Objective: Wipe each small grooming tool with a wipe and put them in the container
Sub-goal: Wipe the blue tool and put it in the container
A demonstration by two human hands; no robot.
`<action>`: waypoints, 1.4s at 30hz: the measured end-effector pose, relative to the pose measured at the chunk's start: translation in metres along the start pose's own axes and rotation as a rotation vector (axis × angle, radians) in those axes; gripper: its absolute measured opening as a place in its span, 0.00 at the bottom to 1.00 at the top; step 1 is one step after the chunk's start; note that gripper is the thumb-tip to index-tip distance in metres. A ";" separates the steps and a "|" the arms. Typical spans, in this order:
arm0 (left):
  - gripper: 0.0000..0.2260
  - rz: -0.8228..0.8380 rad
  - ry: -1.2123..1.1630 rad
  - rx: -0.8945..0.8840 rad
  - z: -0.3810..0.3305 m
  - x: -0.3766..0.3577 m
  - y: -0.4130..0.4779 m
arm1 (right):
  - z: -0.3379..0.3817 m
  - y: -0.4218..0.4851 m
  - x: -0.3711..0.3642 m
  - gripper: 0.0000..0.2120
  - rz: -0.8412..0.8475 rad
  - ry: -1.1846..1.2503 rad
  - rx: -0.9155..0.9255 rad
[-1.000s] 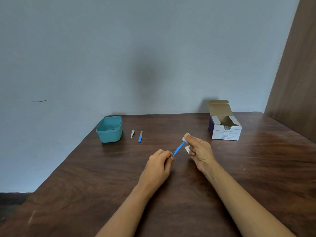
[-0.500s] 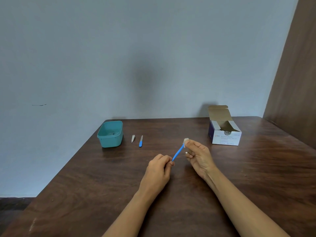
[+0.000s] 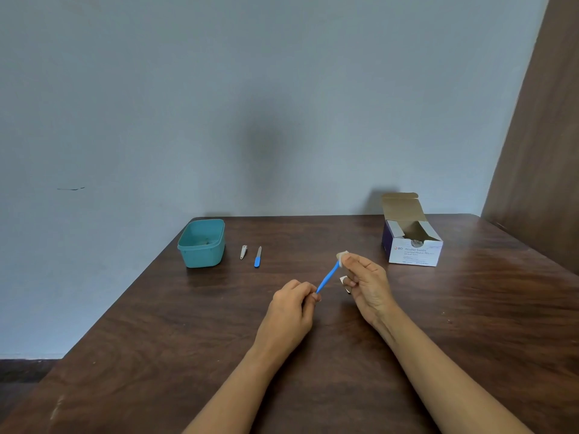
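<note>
Two tools, nail clipper (image 3: 243, 252) and nail file (image 3: 257, 257), lay seemingly unwiped at 11 o'clock; left grip (image 3: 289, 311) pinched the blue tool (image 3: 327, 277), right grip (image 3: 365, 281) pinched the wipe (image 3: 342, 255) round its tip.

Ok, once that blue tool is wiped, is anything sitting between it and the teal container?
Yes, two low things: the nail file and the nail clipper lie flat on the table, side by side, just right of the teal container, on the line from the blue tool. Carried above them, the tool should pass freely.
</note>
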State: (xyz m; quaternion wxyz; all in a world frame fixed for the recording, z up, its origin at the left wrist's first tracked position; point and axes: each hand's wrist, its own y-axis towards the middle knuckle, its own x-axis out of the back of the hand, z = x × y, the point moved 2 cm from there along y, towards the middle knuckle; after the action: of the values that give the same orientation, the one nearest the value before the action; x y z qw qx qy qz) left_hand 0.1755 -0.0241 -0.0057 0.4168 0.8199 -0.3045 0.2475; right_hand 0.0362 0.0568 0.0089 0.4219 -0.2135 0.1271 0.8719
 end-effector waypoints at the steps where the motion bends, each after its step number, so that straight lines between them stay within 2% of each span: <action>1: 0.06 0.003 0.000 0.003 0.000 0.000 0.000 | 0.000 0.000 0.000 0.03 0.004 0.026 -0.016; 4: 0.06 0.002 -0.005 -0.007 -0.001 0.000 0.000 | 0.002 -0.001 -0.002 0.02 0.005 0.086 -0.046; 10: 0.06 0.013 -0.010 -0.016 -0.003 0.000 -0.002 | 0.001 -0.004 -0.002 0.03 -0.006 0.047 -0.028; 20: 0.06 -0.002 -0.024 -0.031 -0.003 0.004 -0.004 | 0.010 -0.011 0.000 0.06 0.078 0.021 0.033; 26: 0.06 0.016 -0.036 -0.034 -0.004 0.005 -0.005 | 0.009 -0.013 0.000 0.02 0.024 -0.026 0.019; 34: 0.07 0.035 -0.048 -0.018 -0.008 0.006 -0.007 | 0.009 -0.014 0.003 0.06 0.024 -0.034 0.090; 38: 0.07 0.027 -0.061 0.003 -0.008 0.007 -0.007 | 0.004 -0.013 0.002 0.07 0.056 0.042 0.008; 42: 0.08 0.030 -0.088 0.017 -0.010 0.008 -0.008 | -0.001 -0.014 0.000 0.06 0.017 0.135 -0.108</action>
State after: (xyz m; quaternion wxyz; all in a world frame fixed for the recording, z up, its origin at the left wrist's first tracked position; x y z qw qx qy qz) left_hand 0.1854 -0.0145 0.0007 0.3925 0.8289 -0.3325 0.2199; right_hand 0.0477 0.0648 0.0078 0.3928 -0.2933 0.1098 0.8646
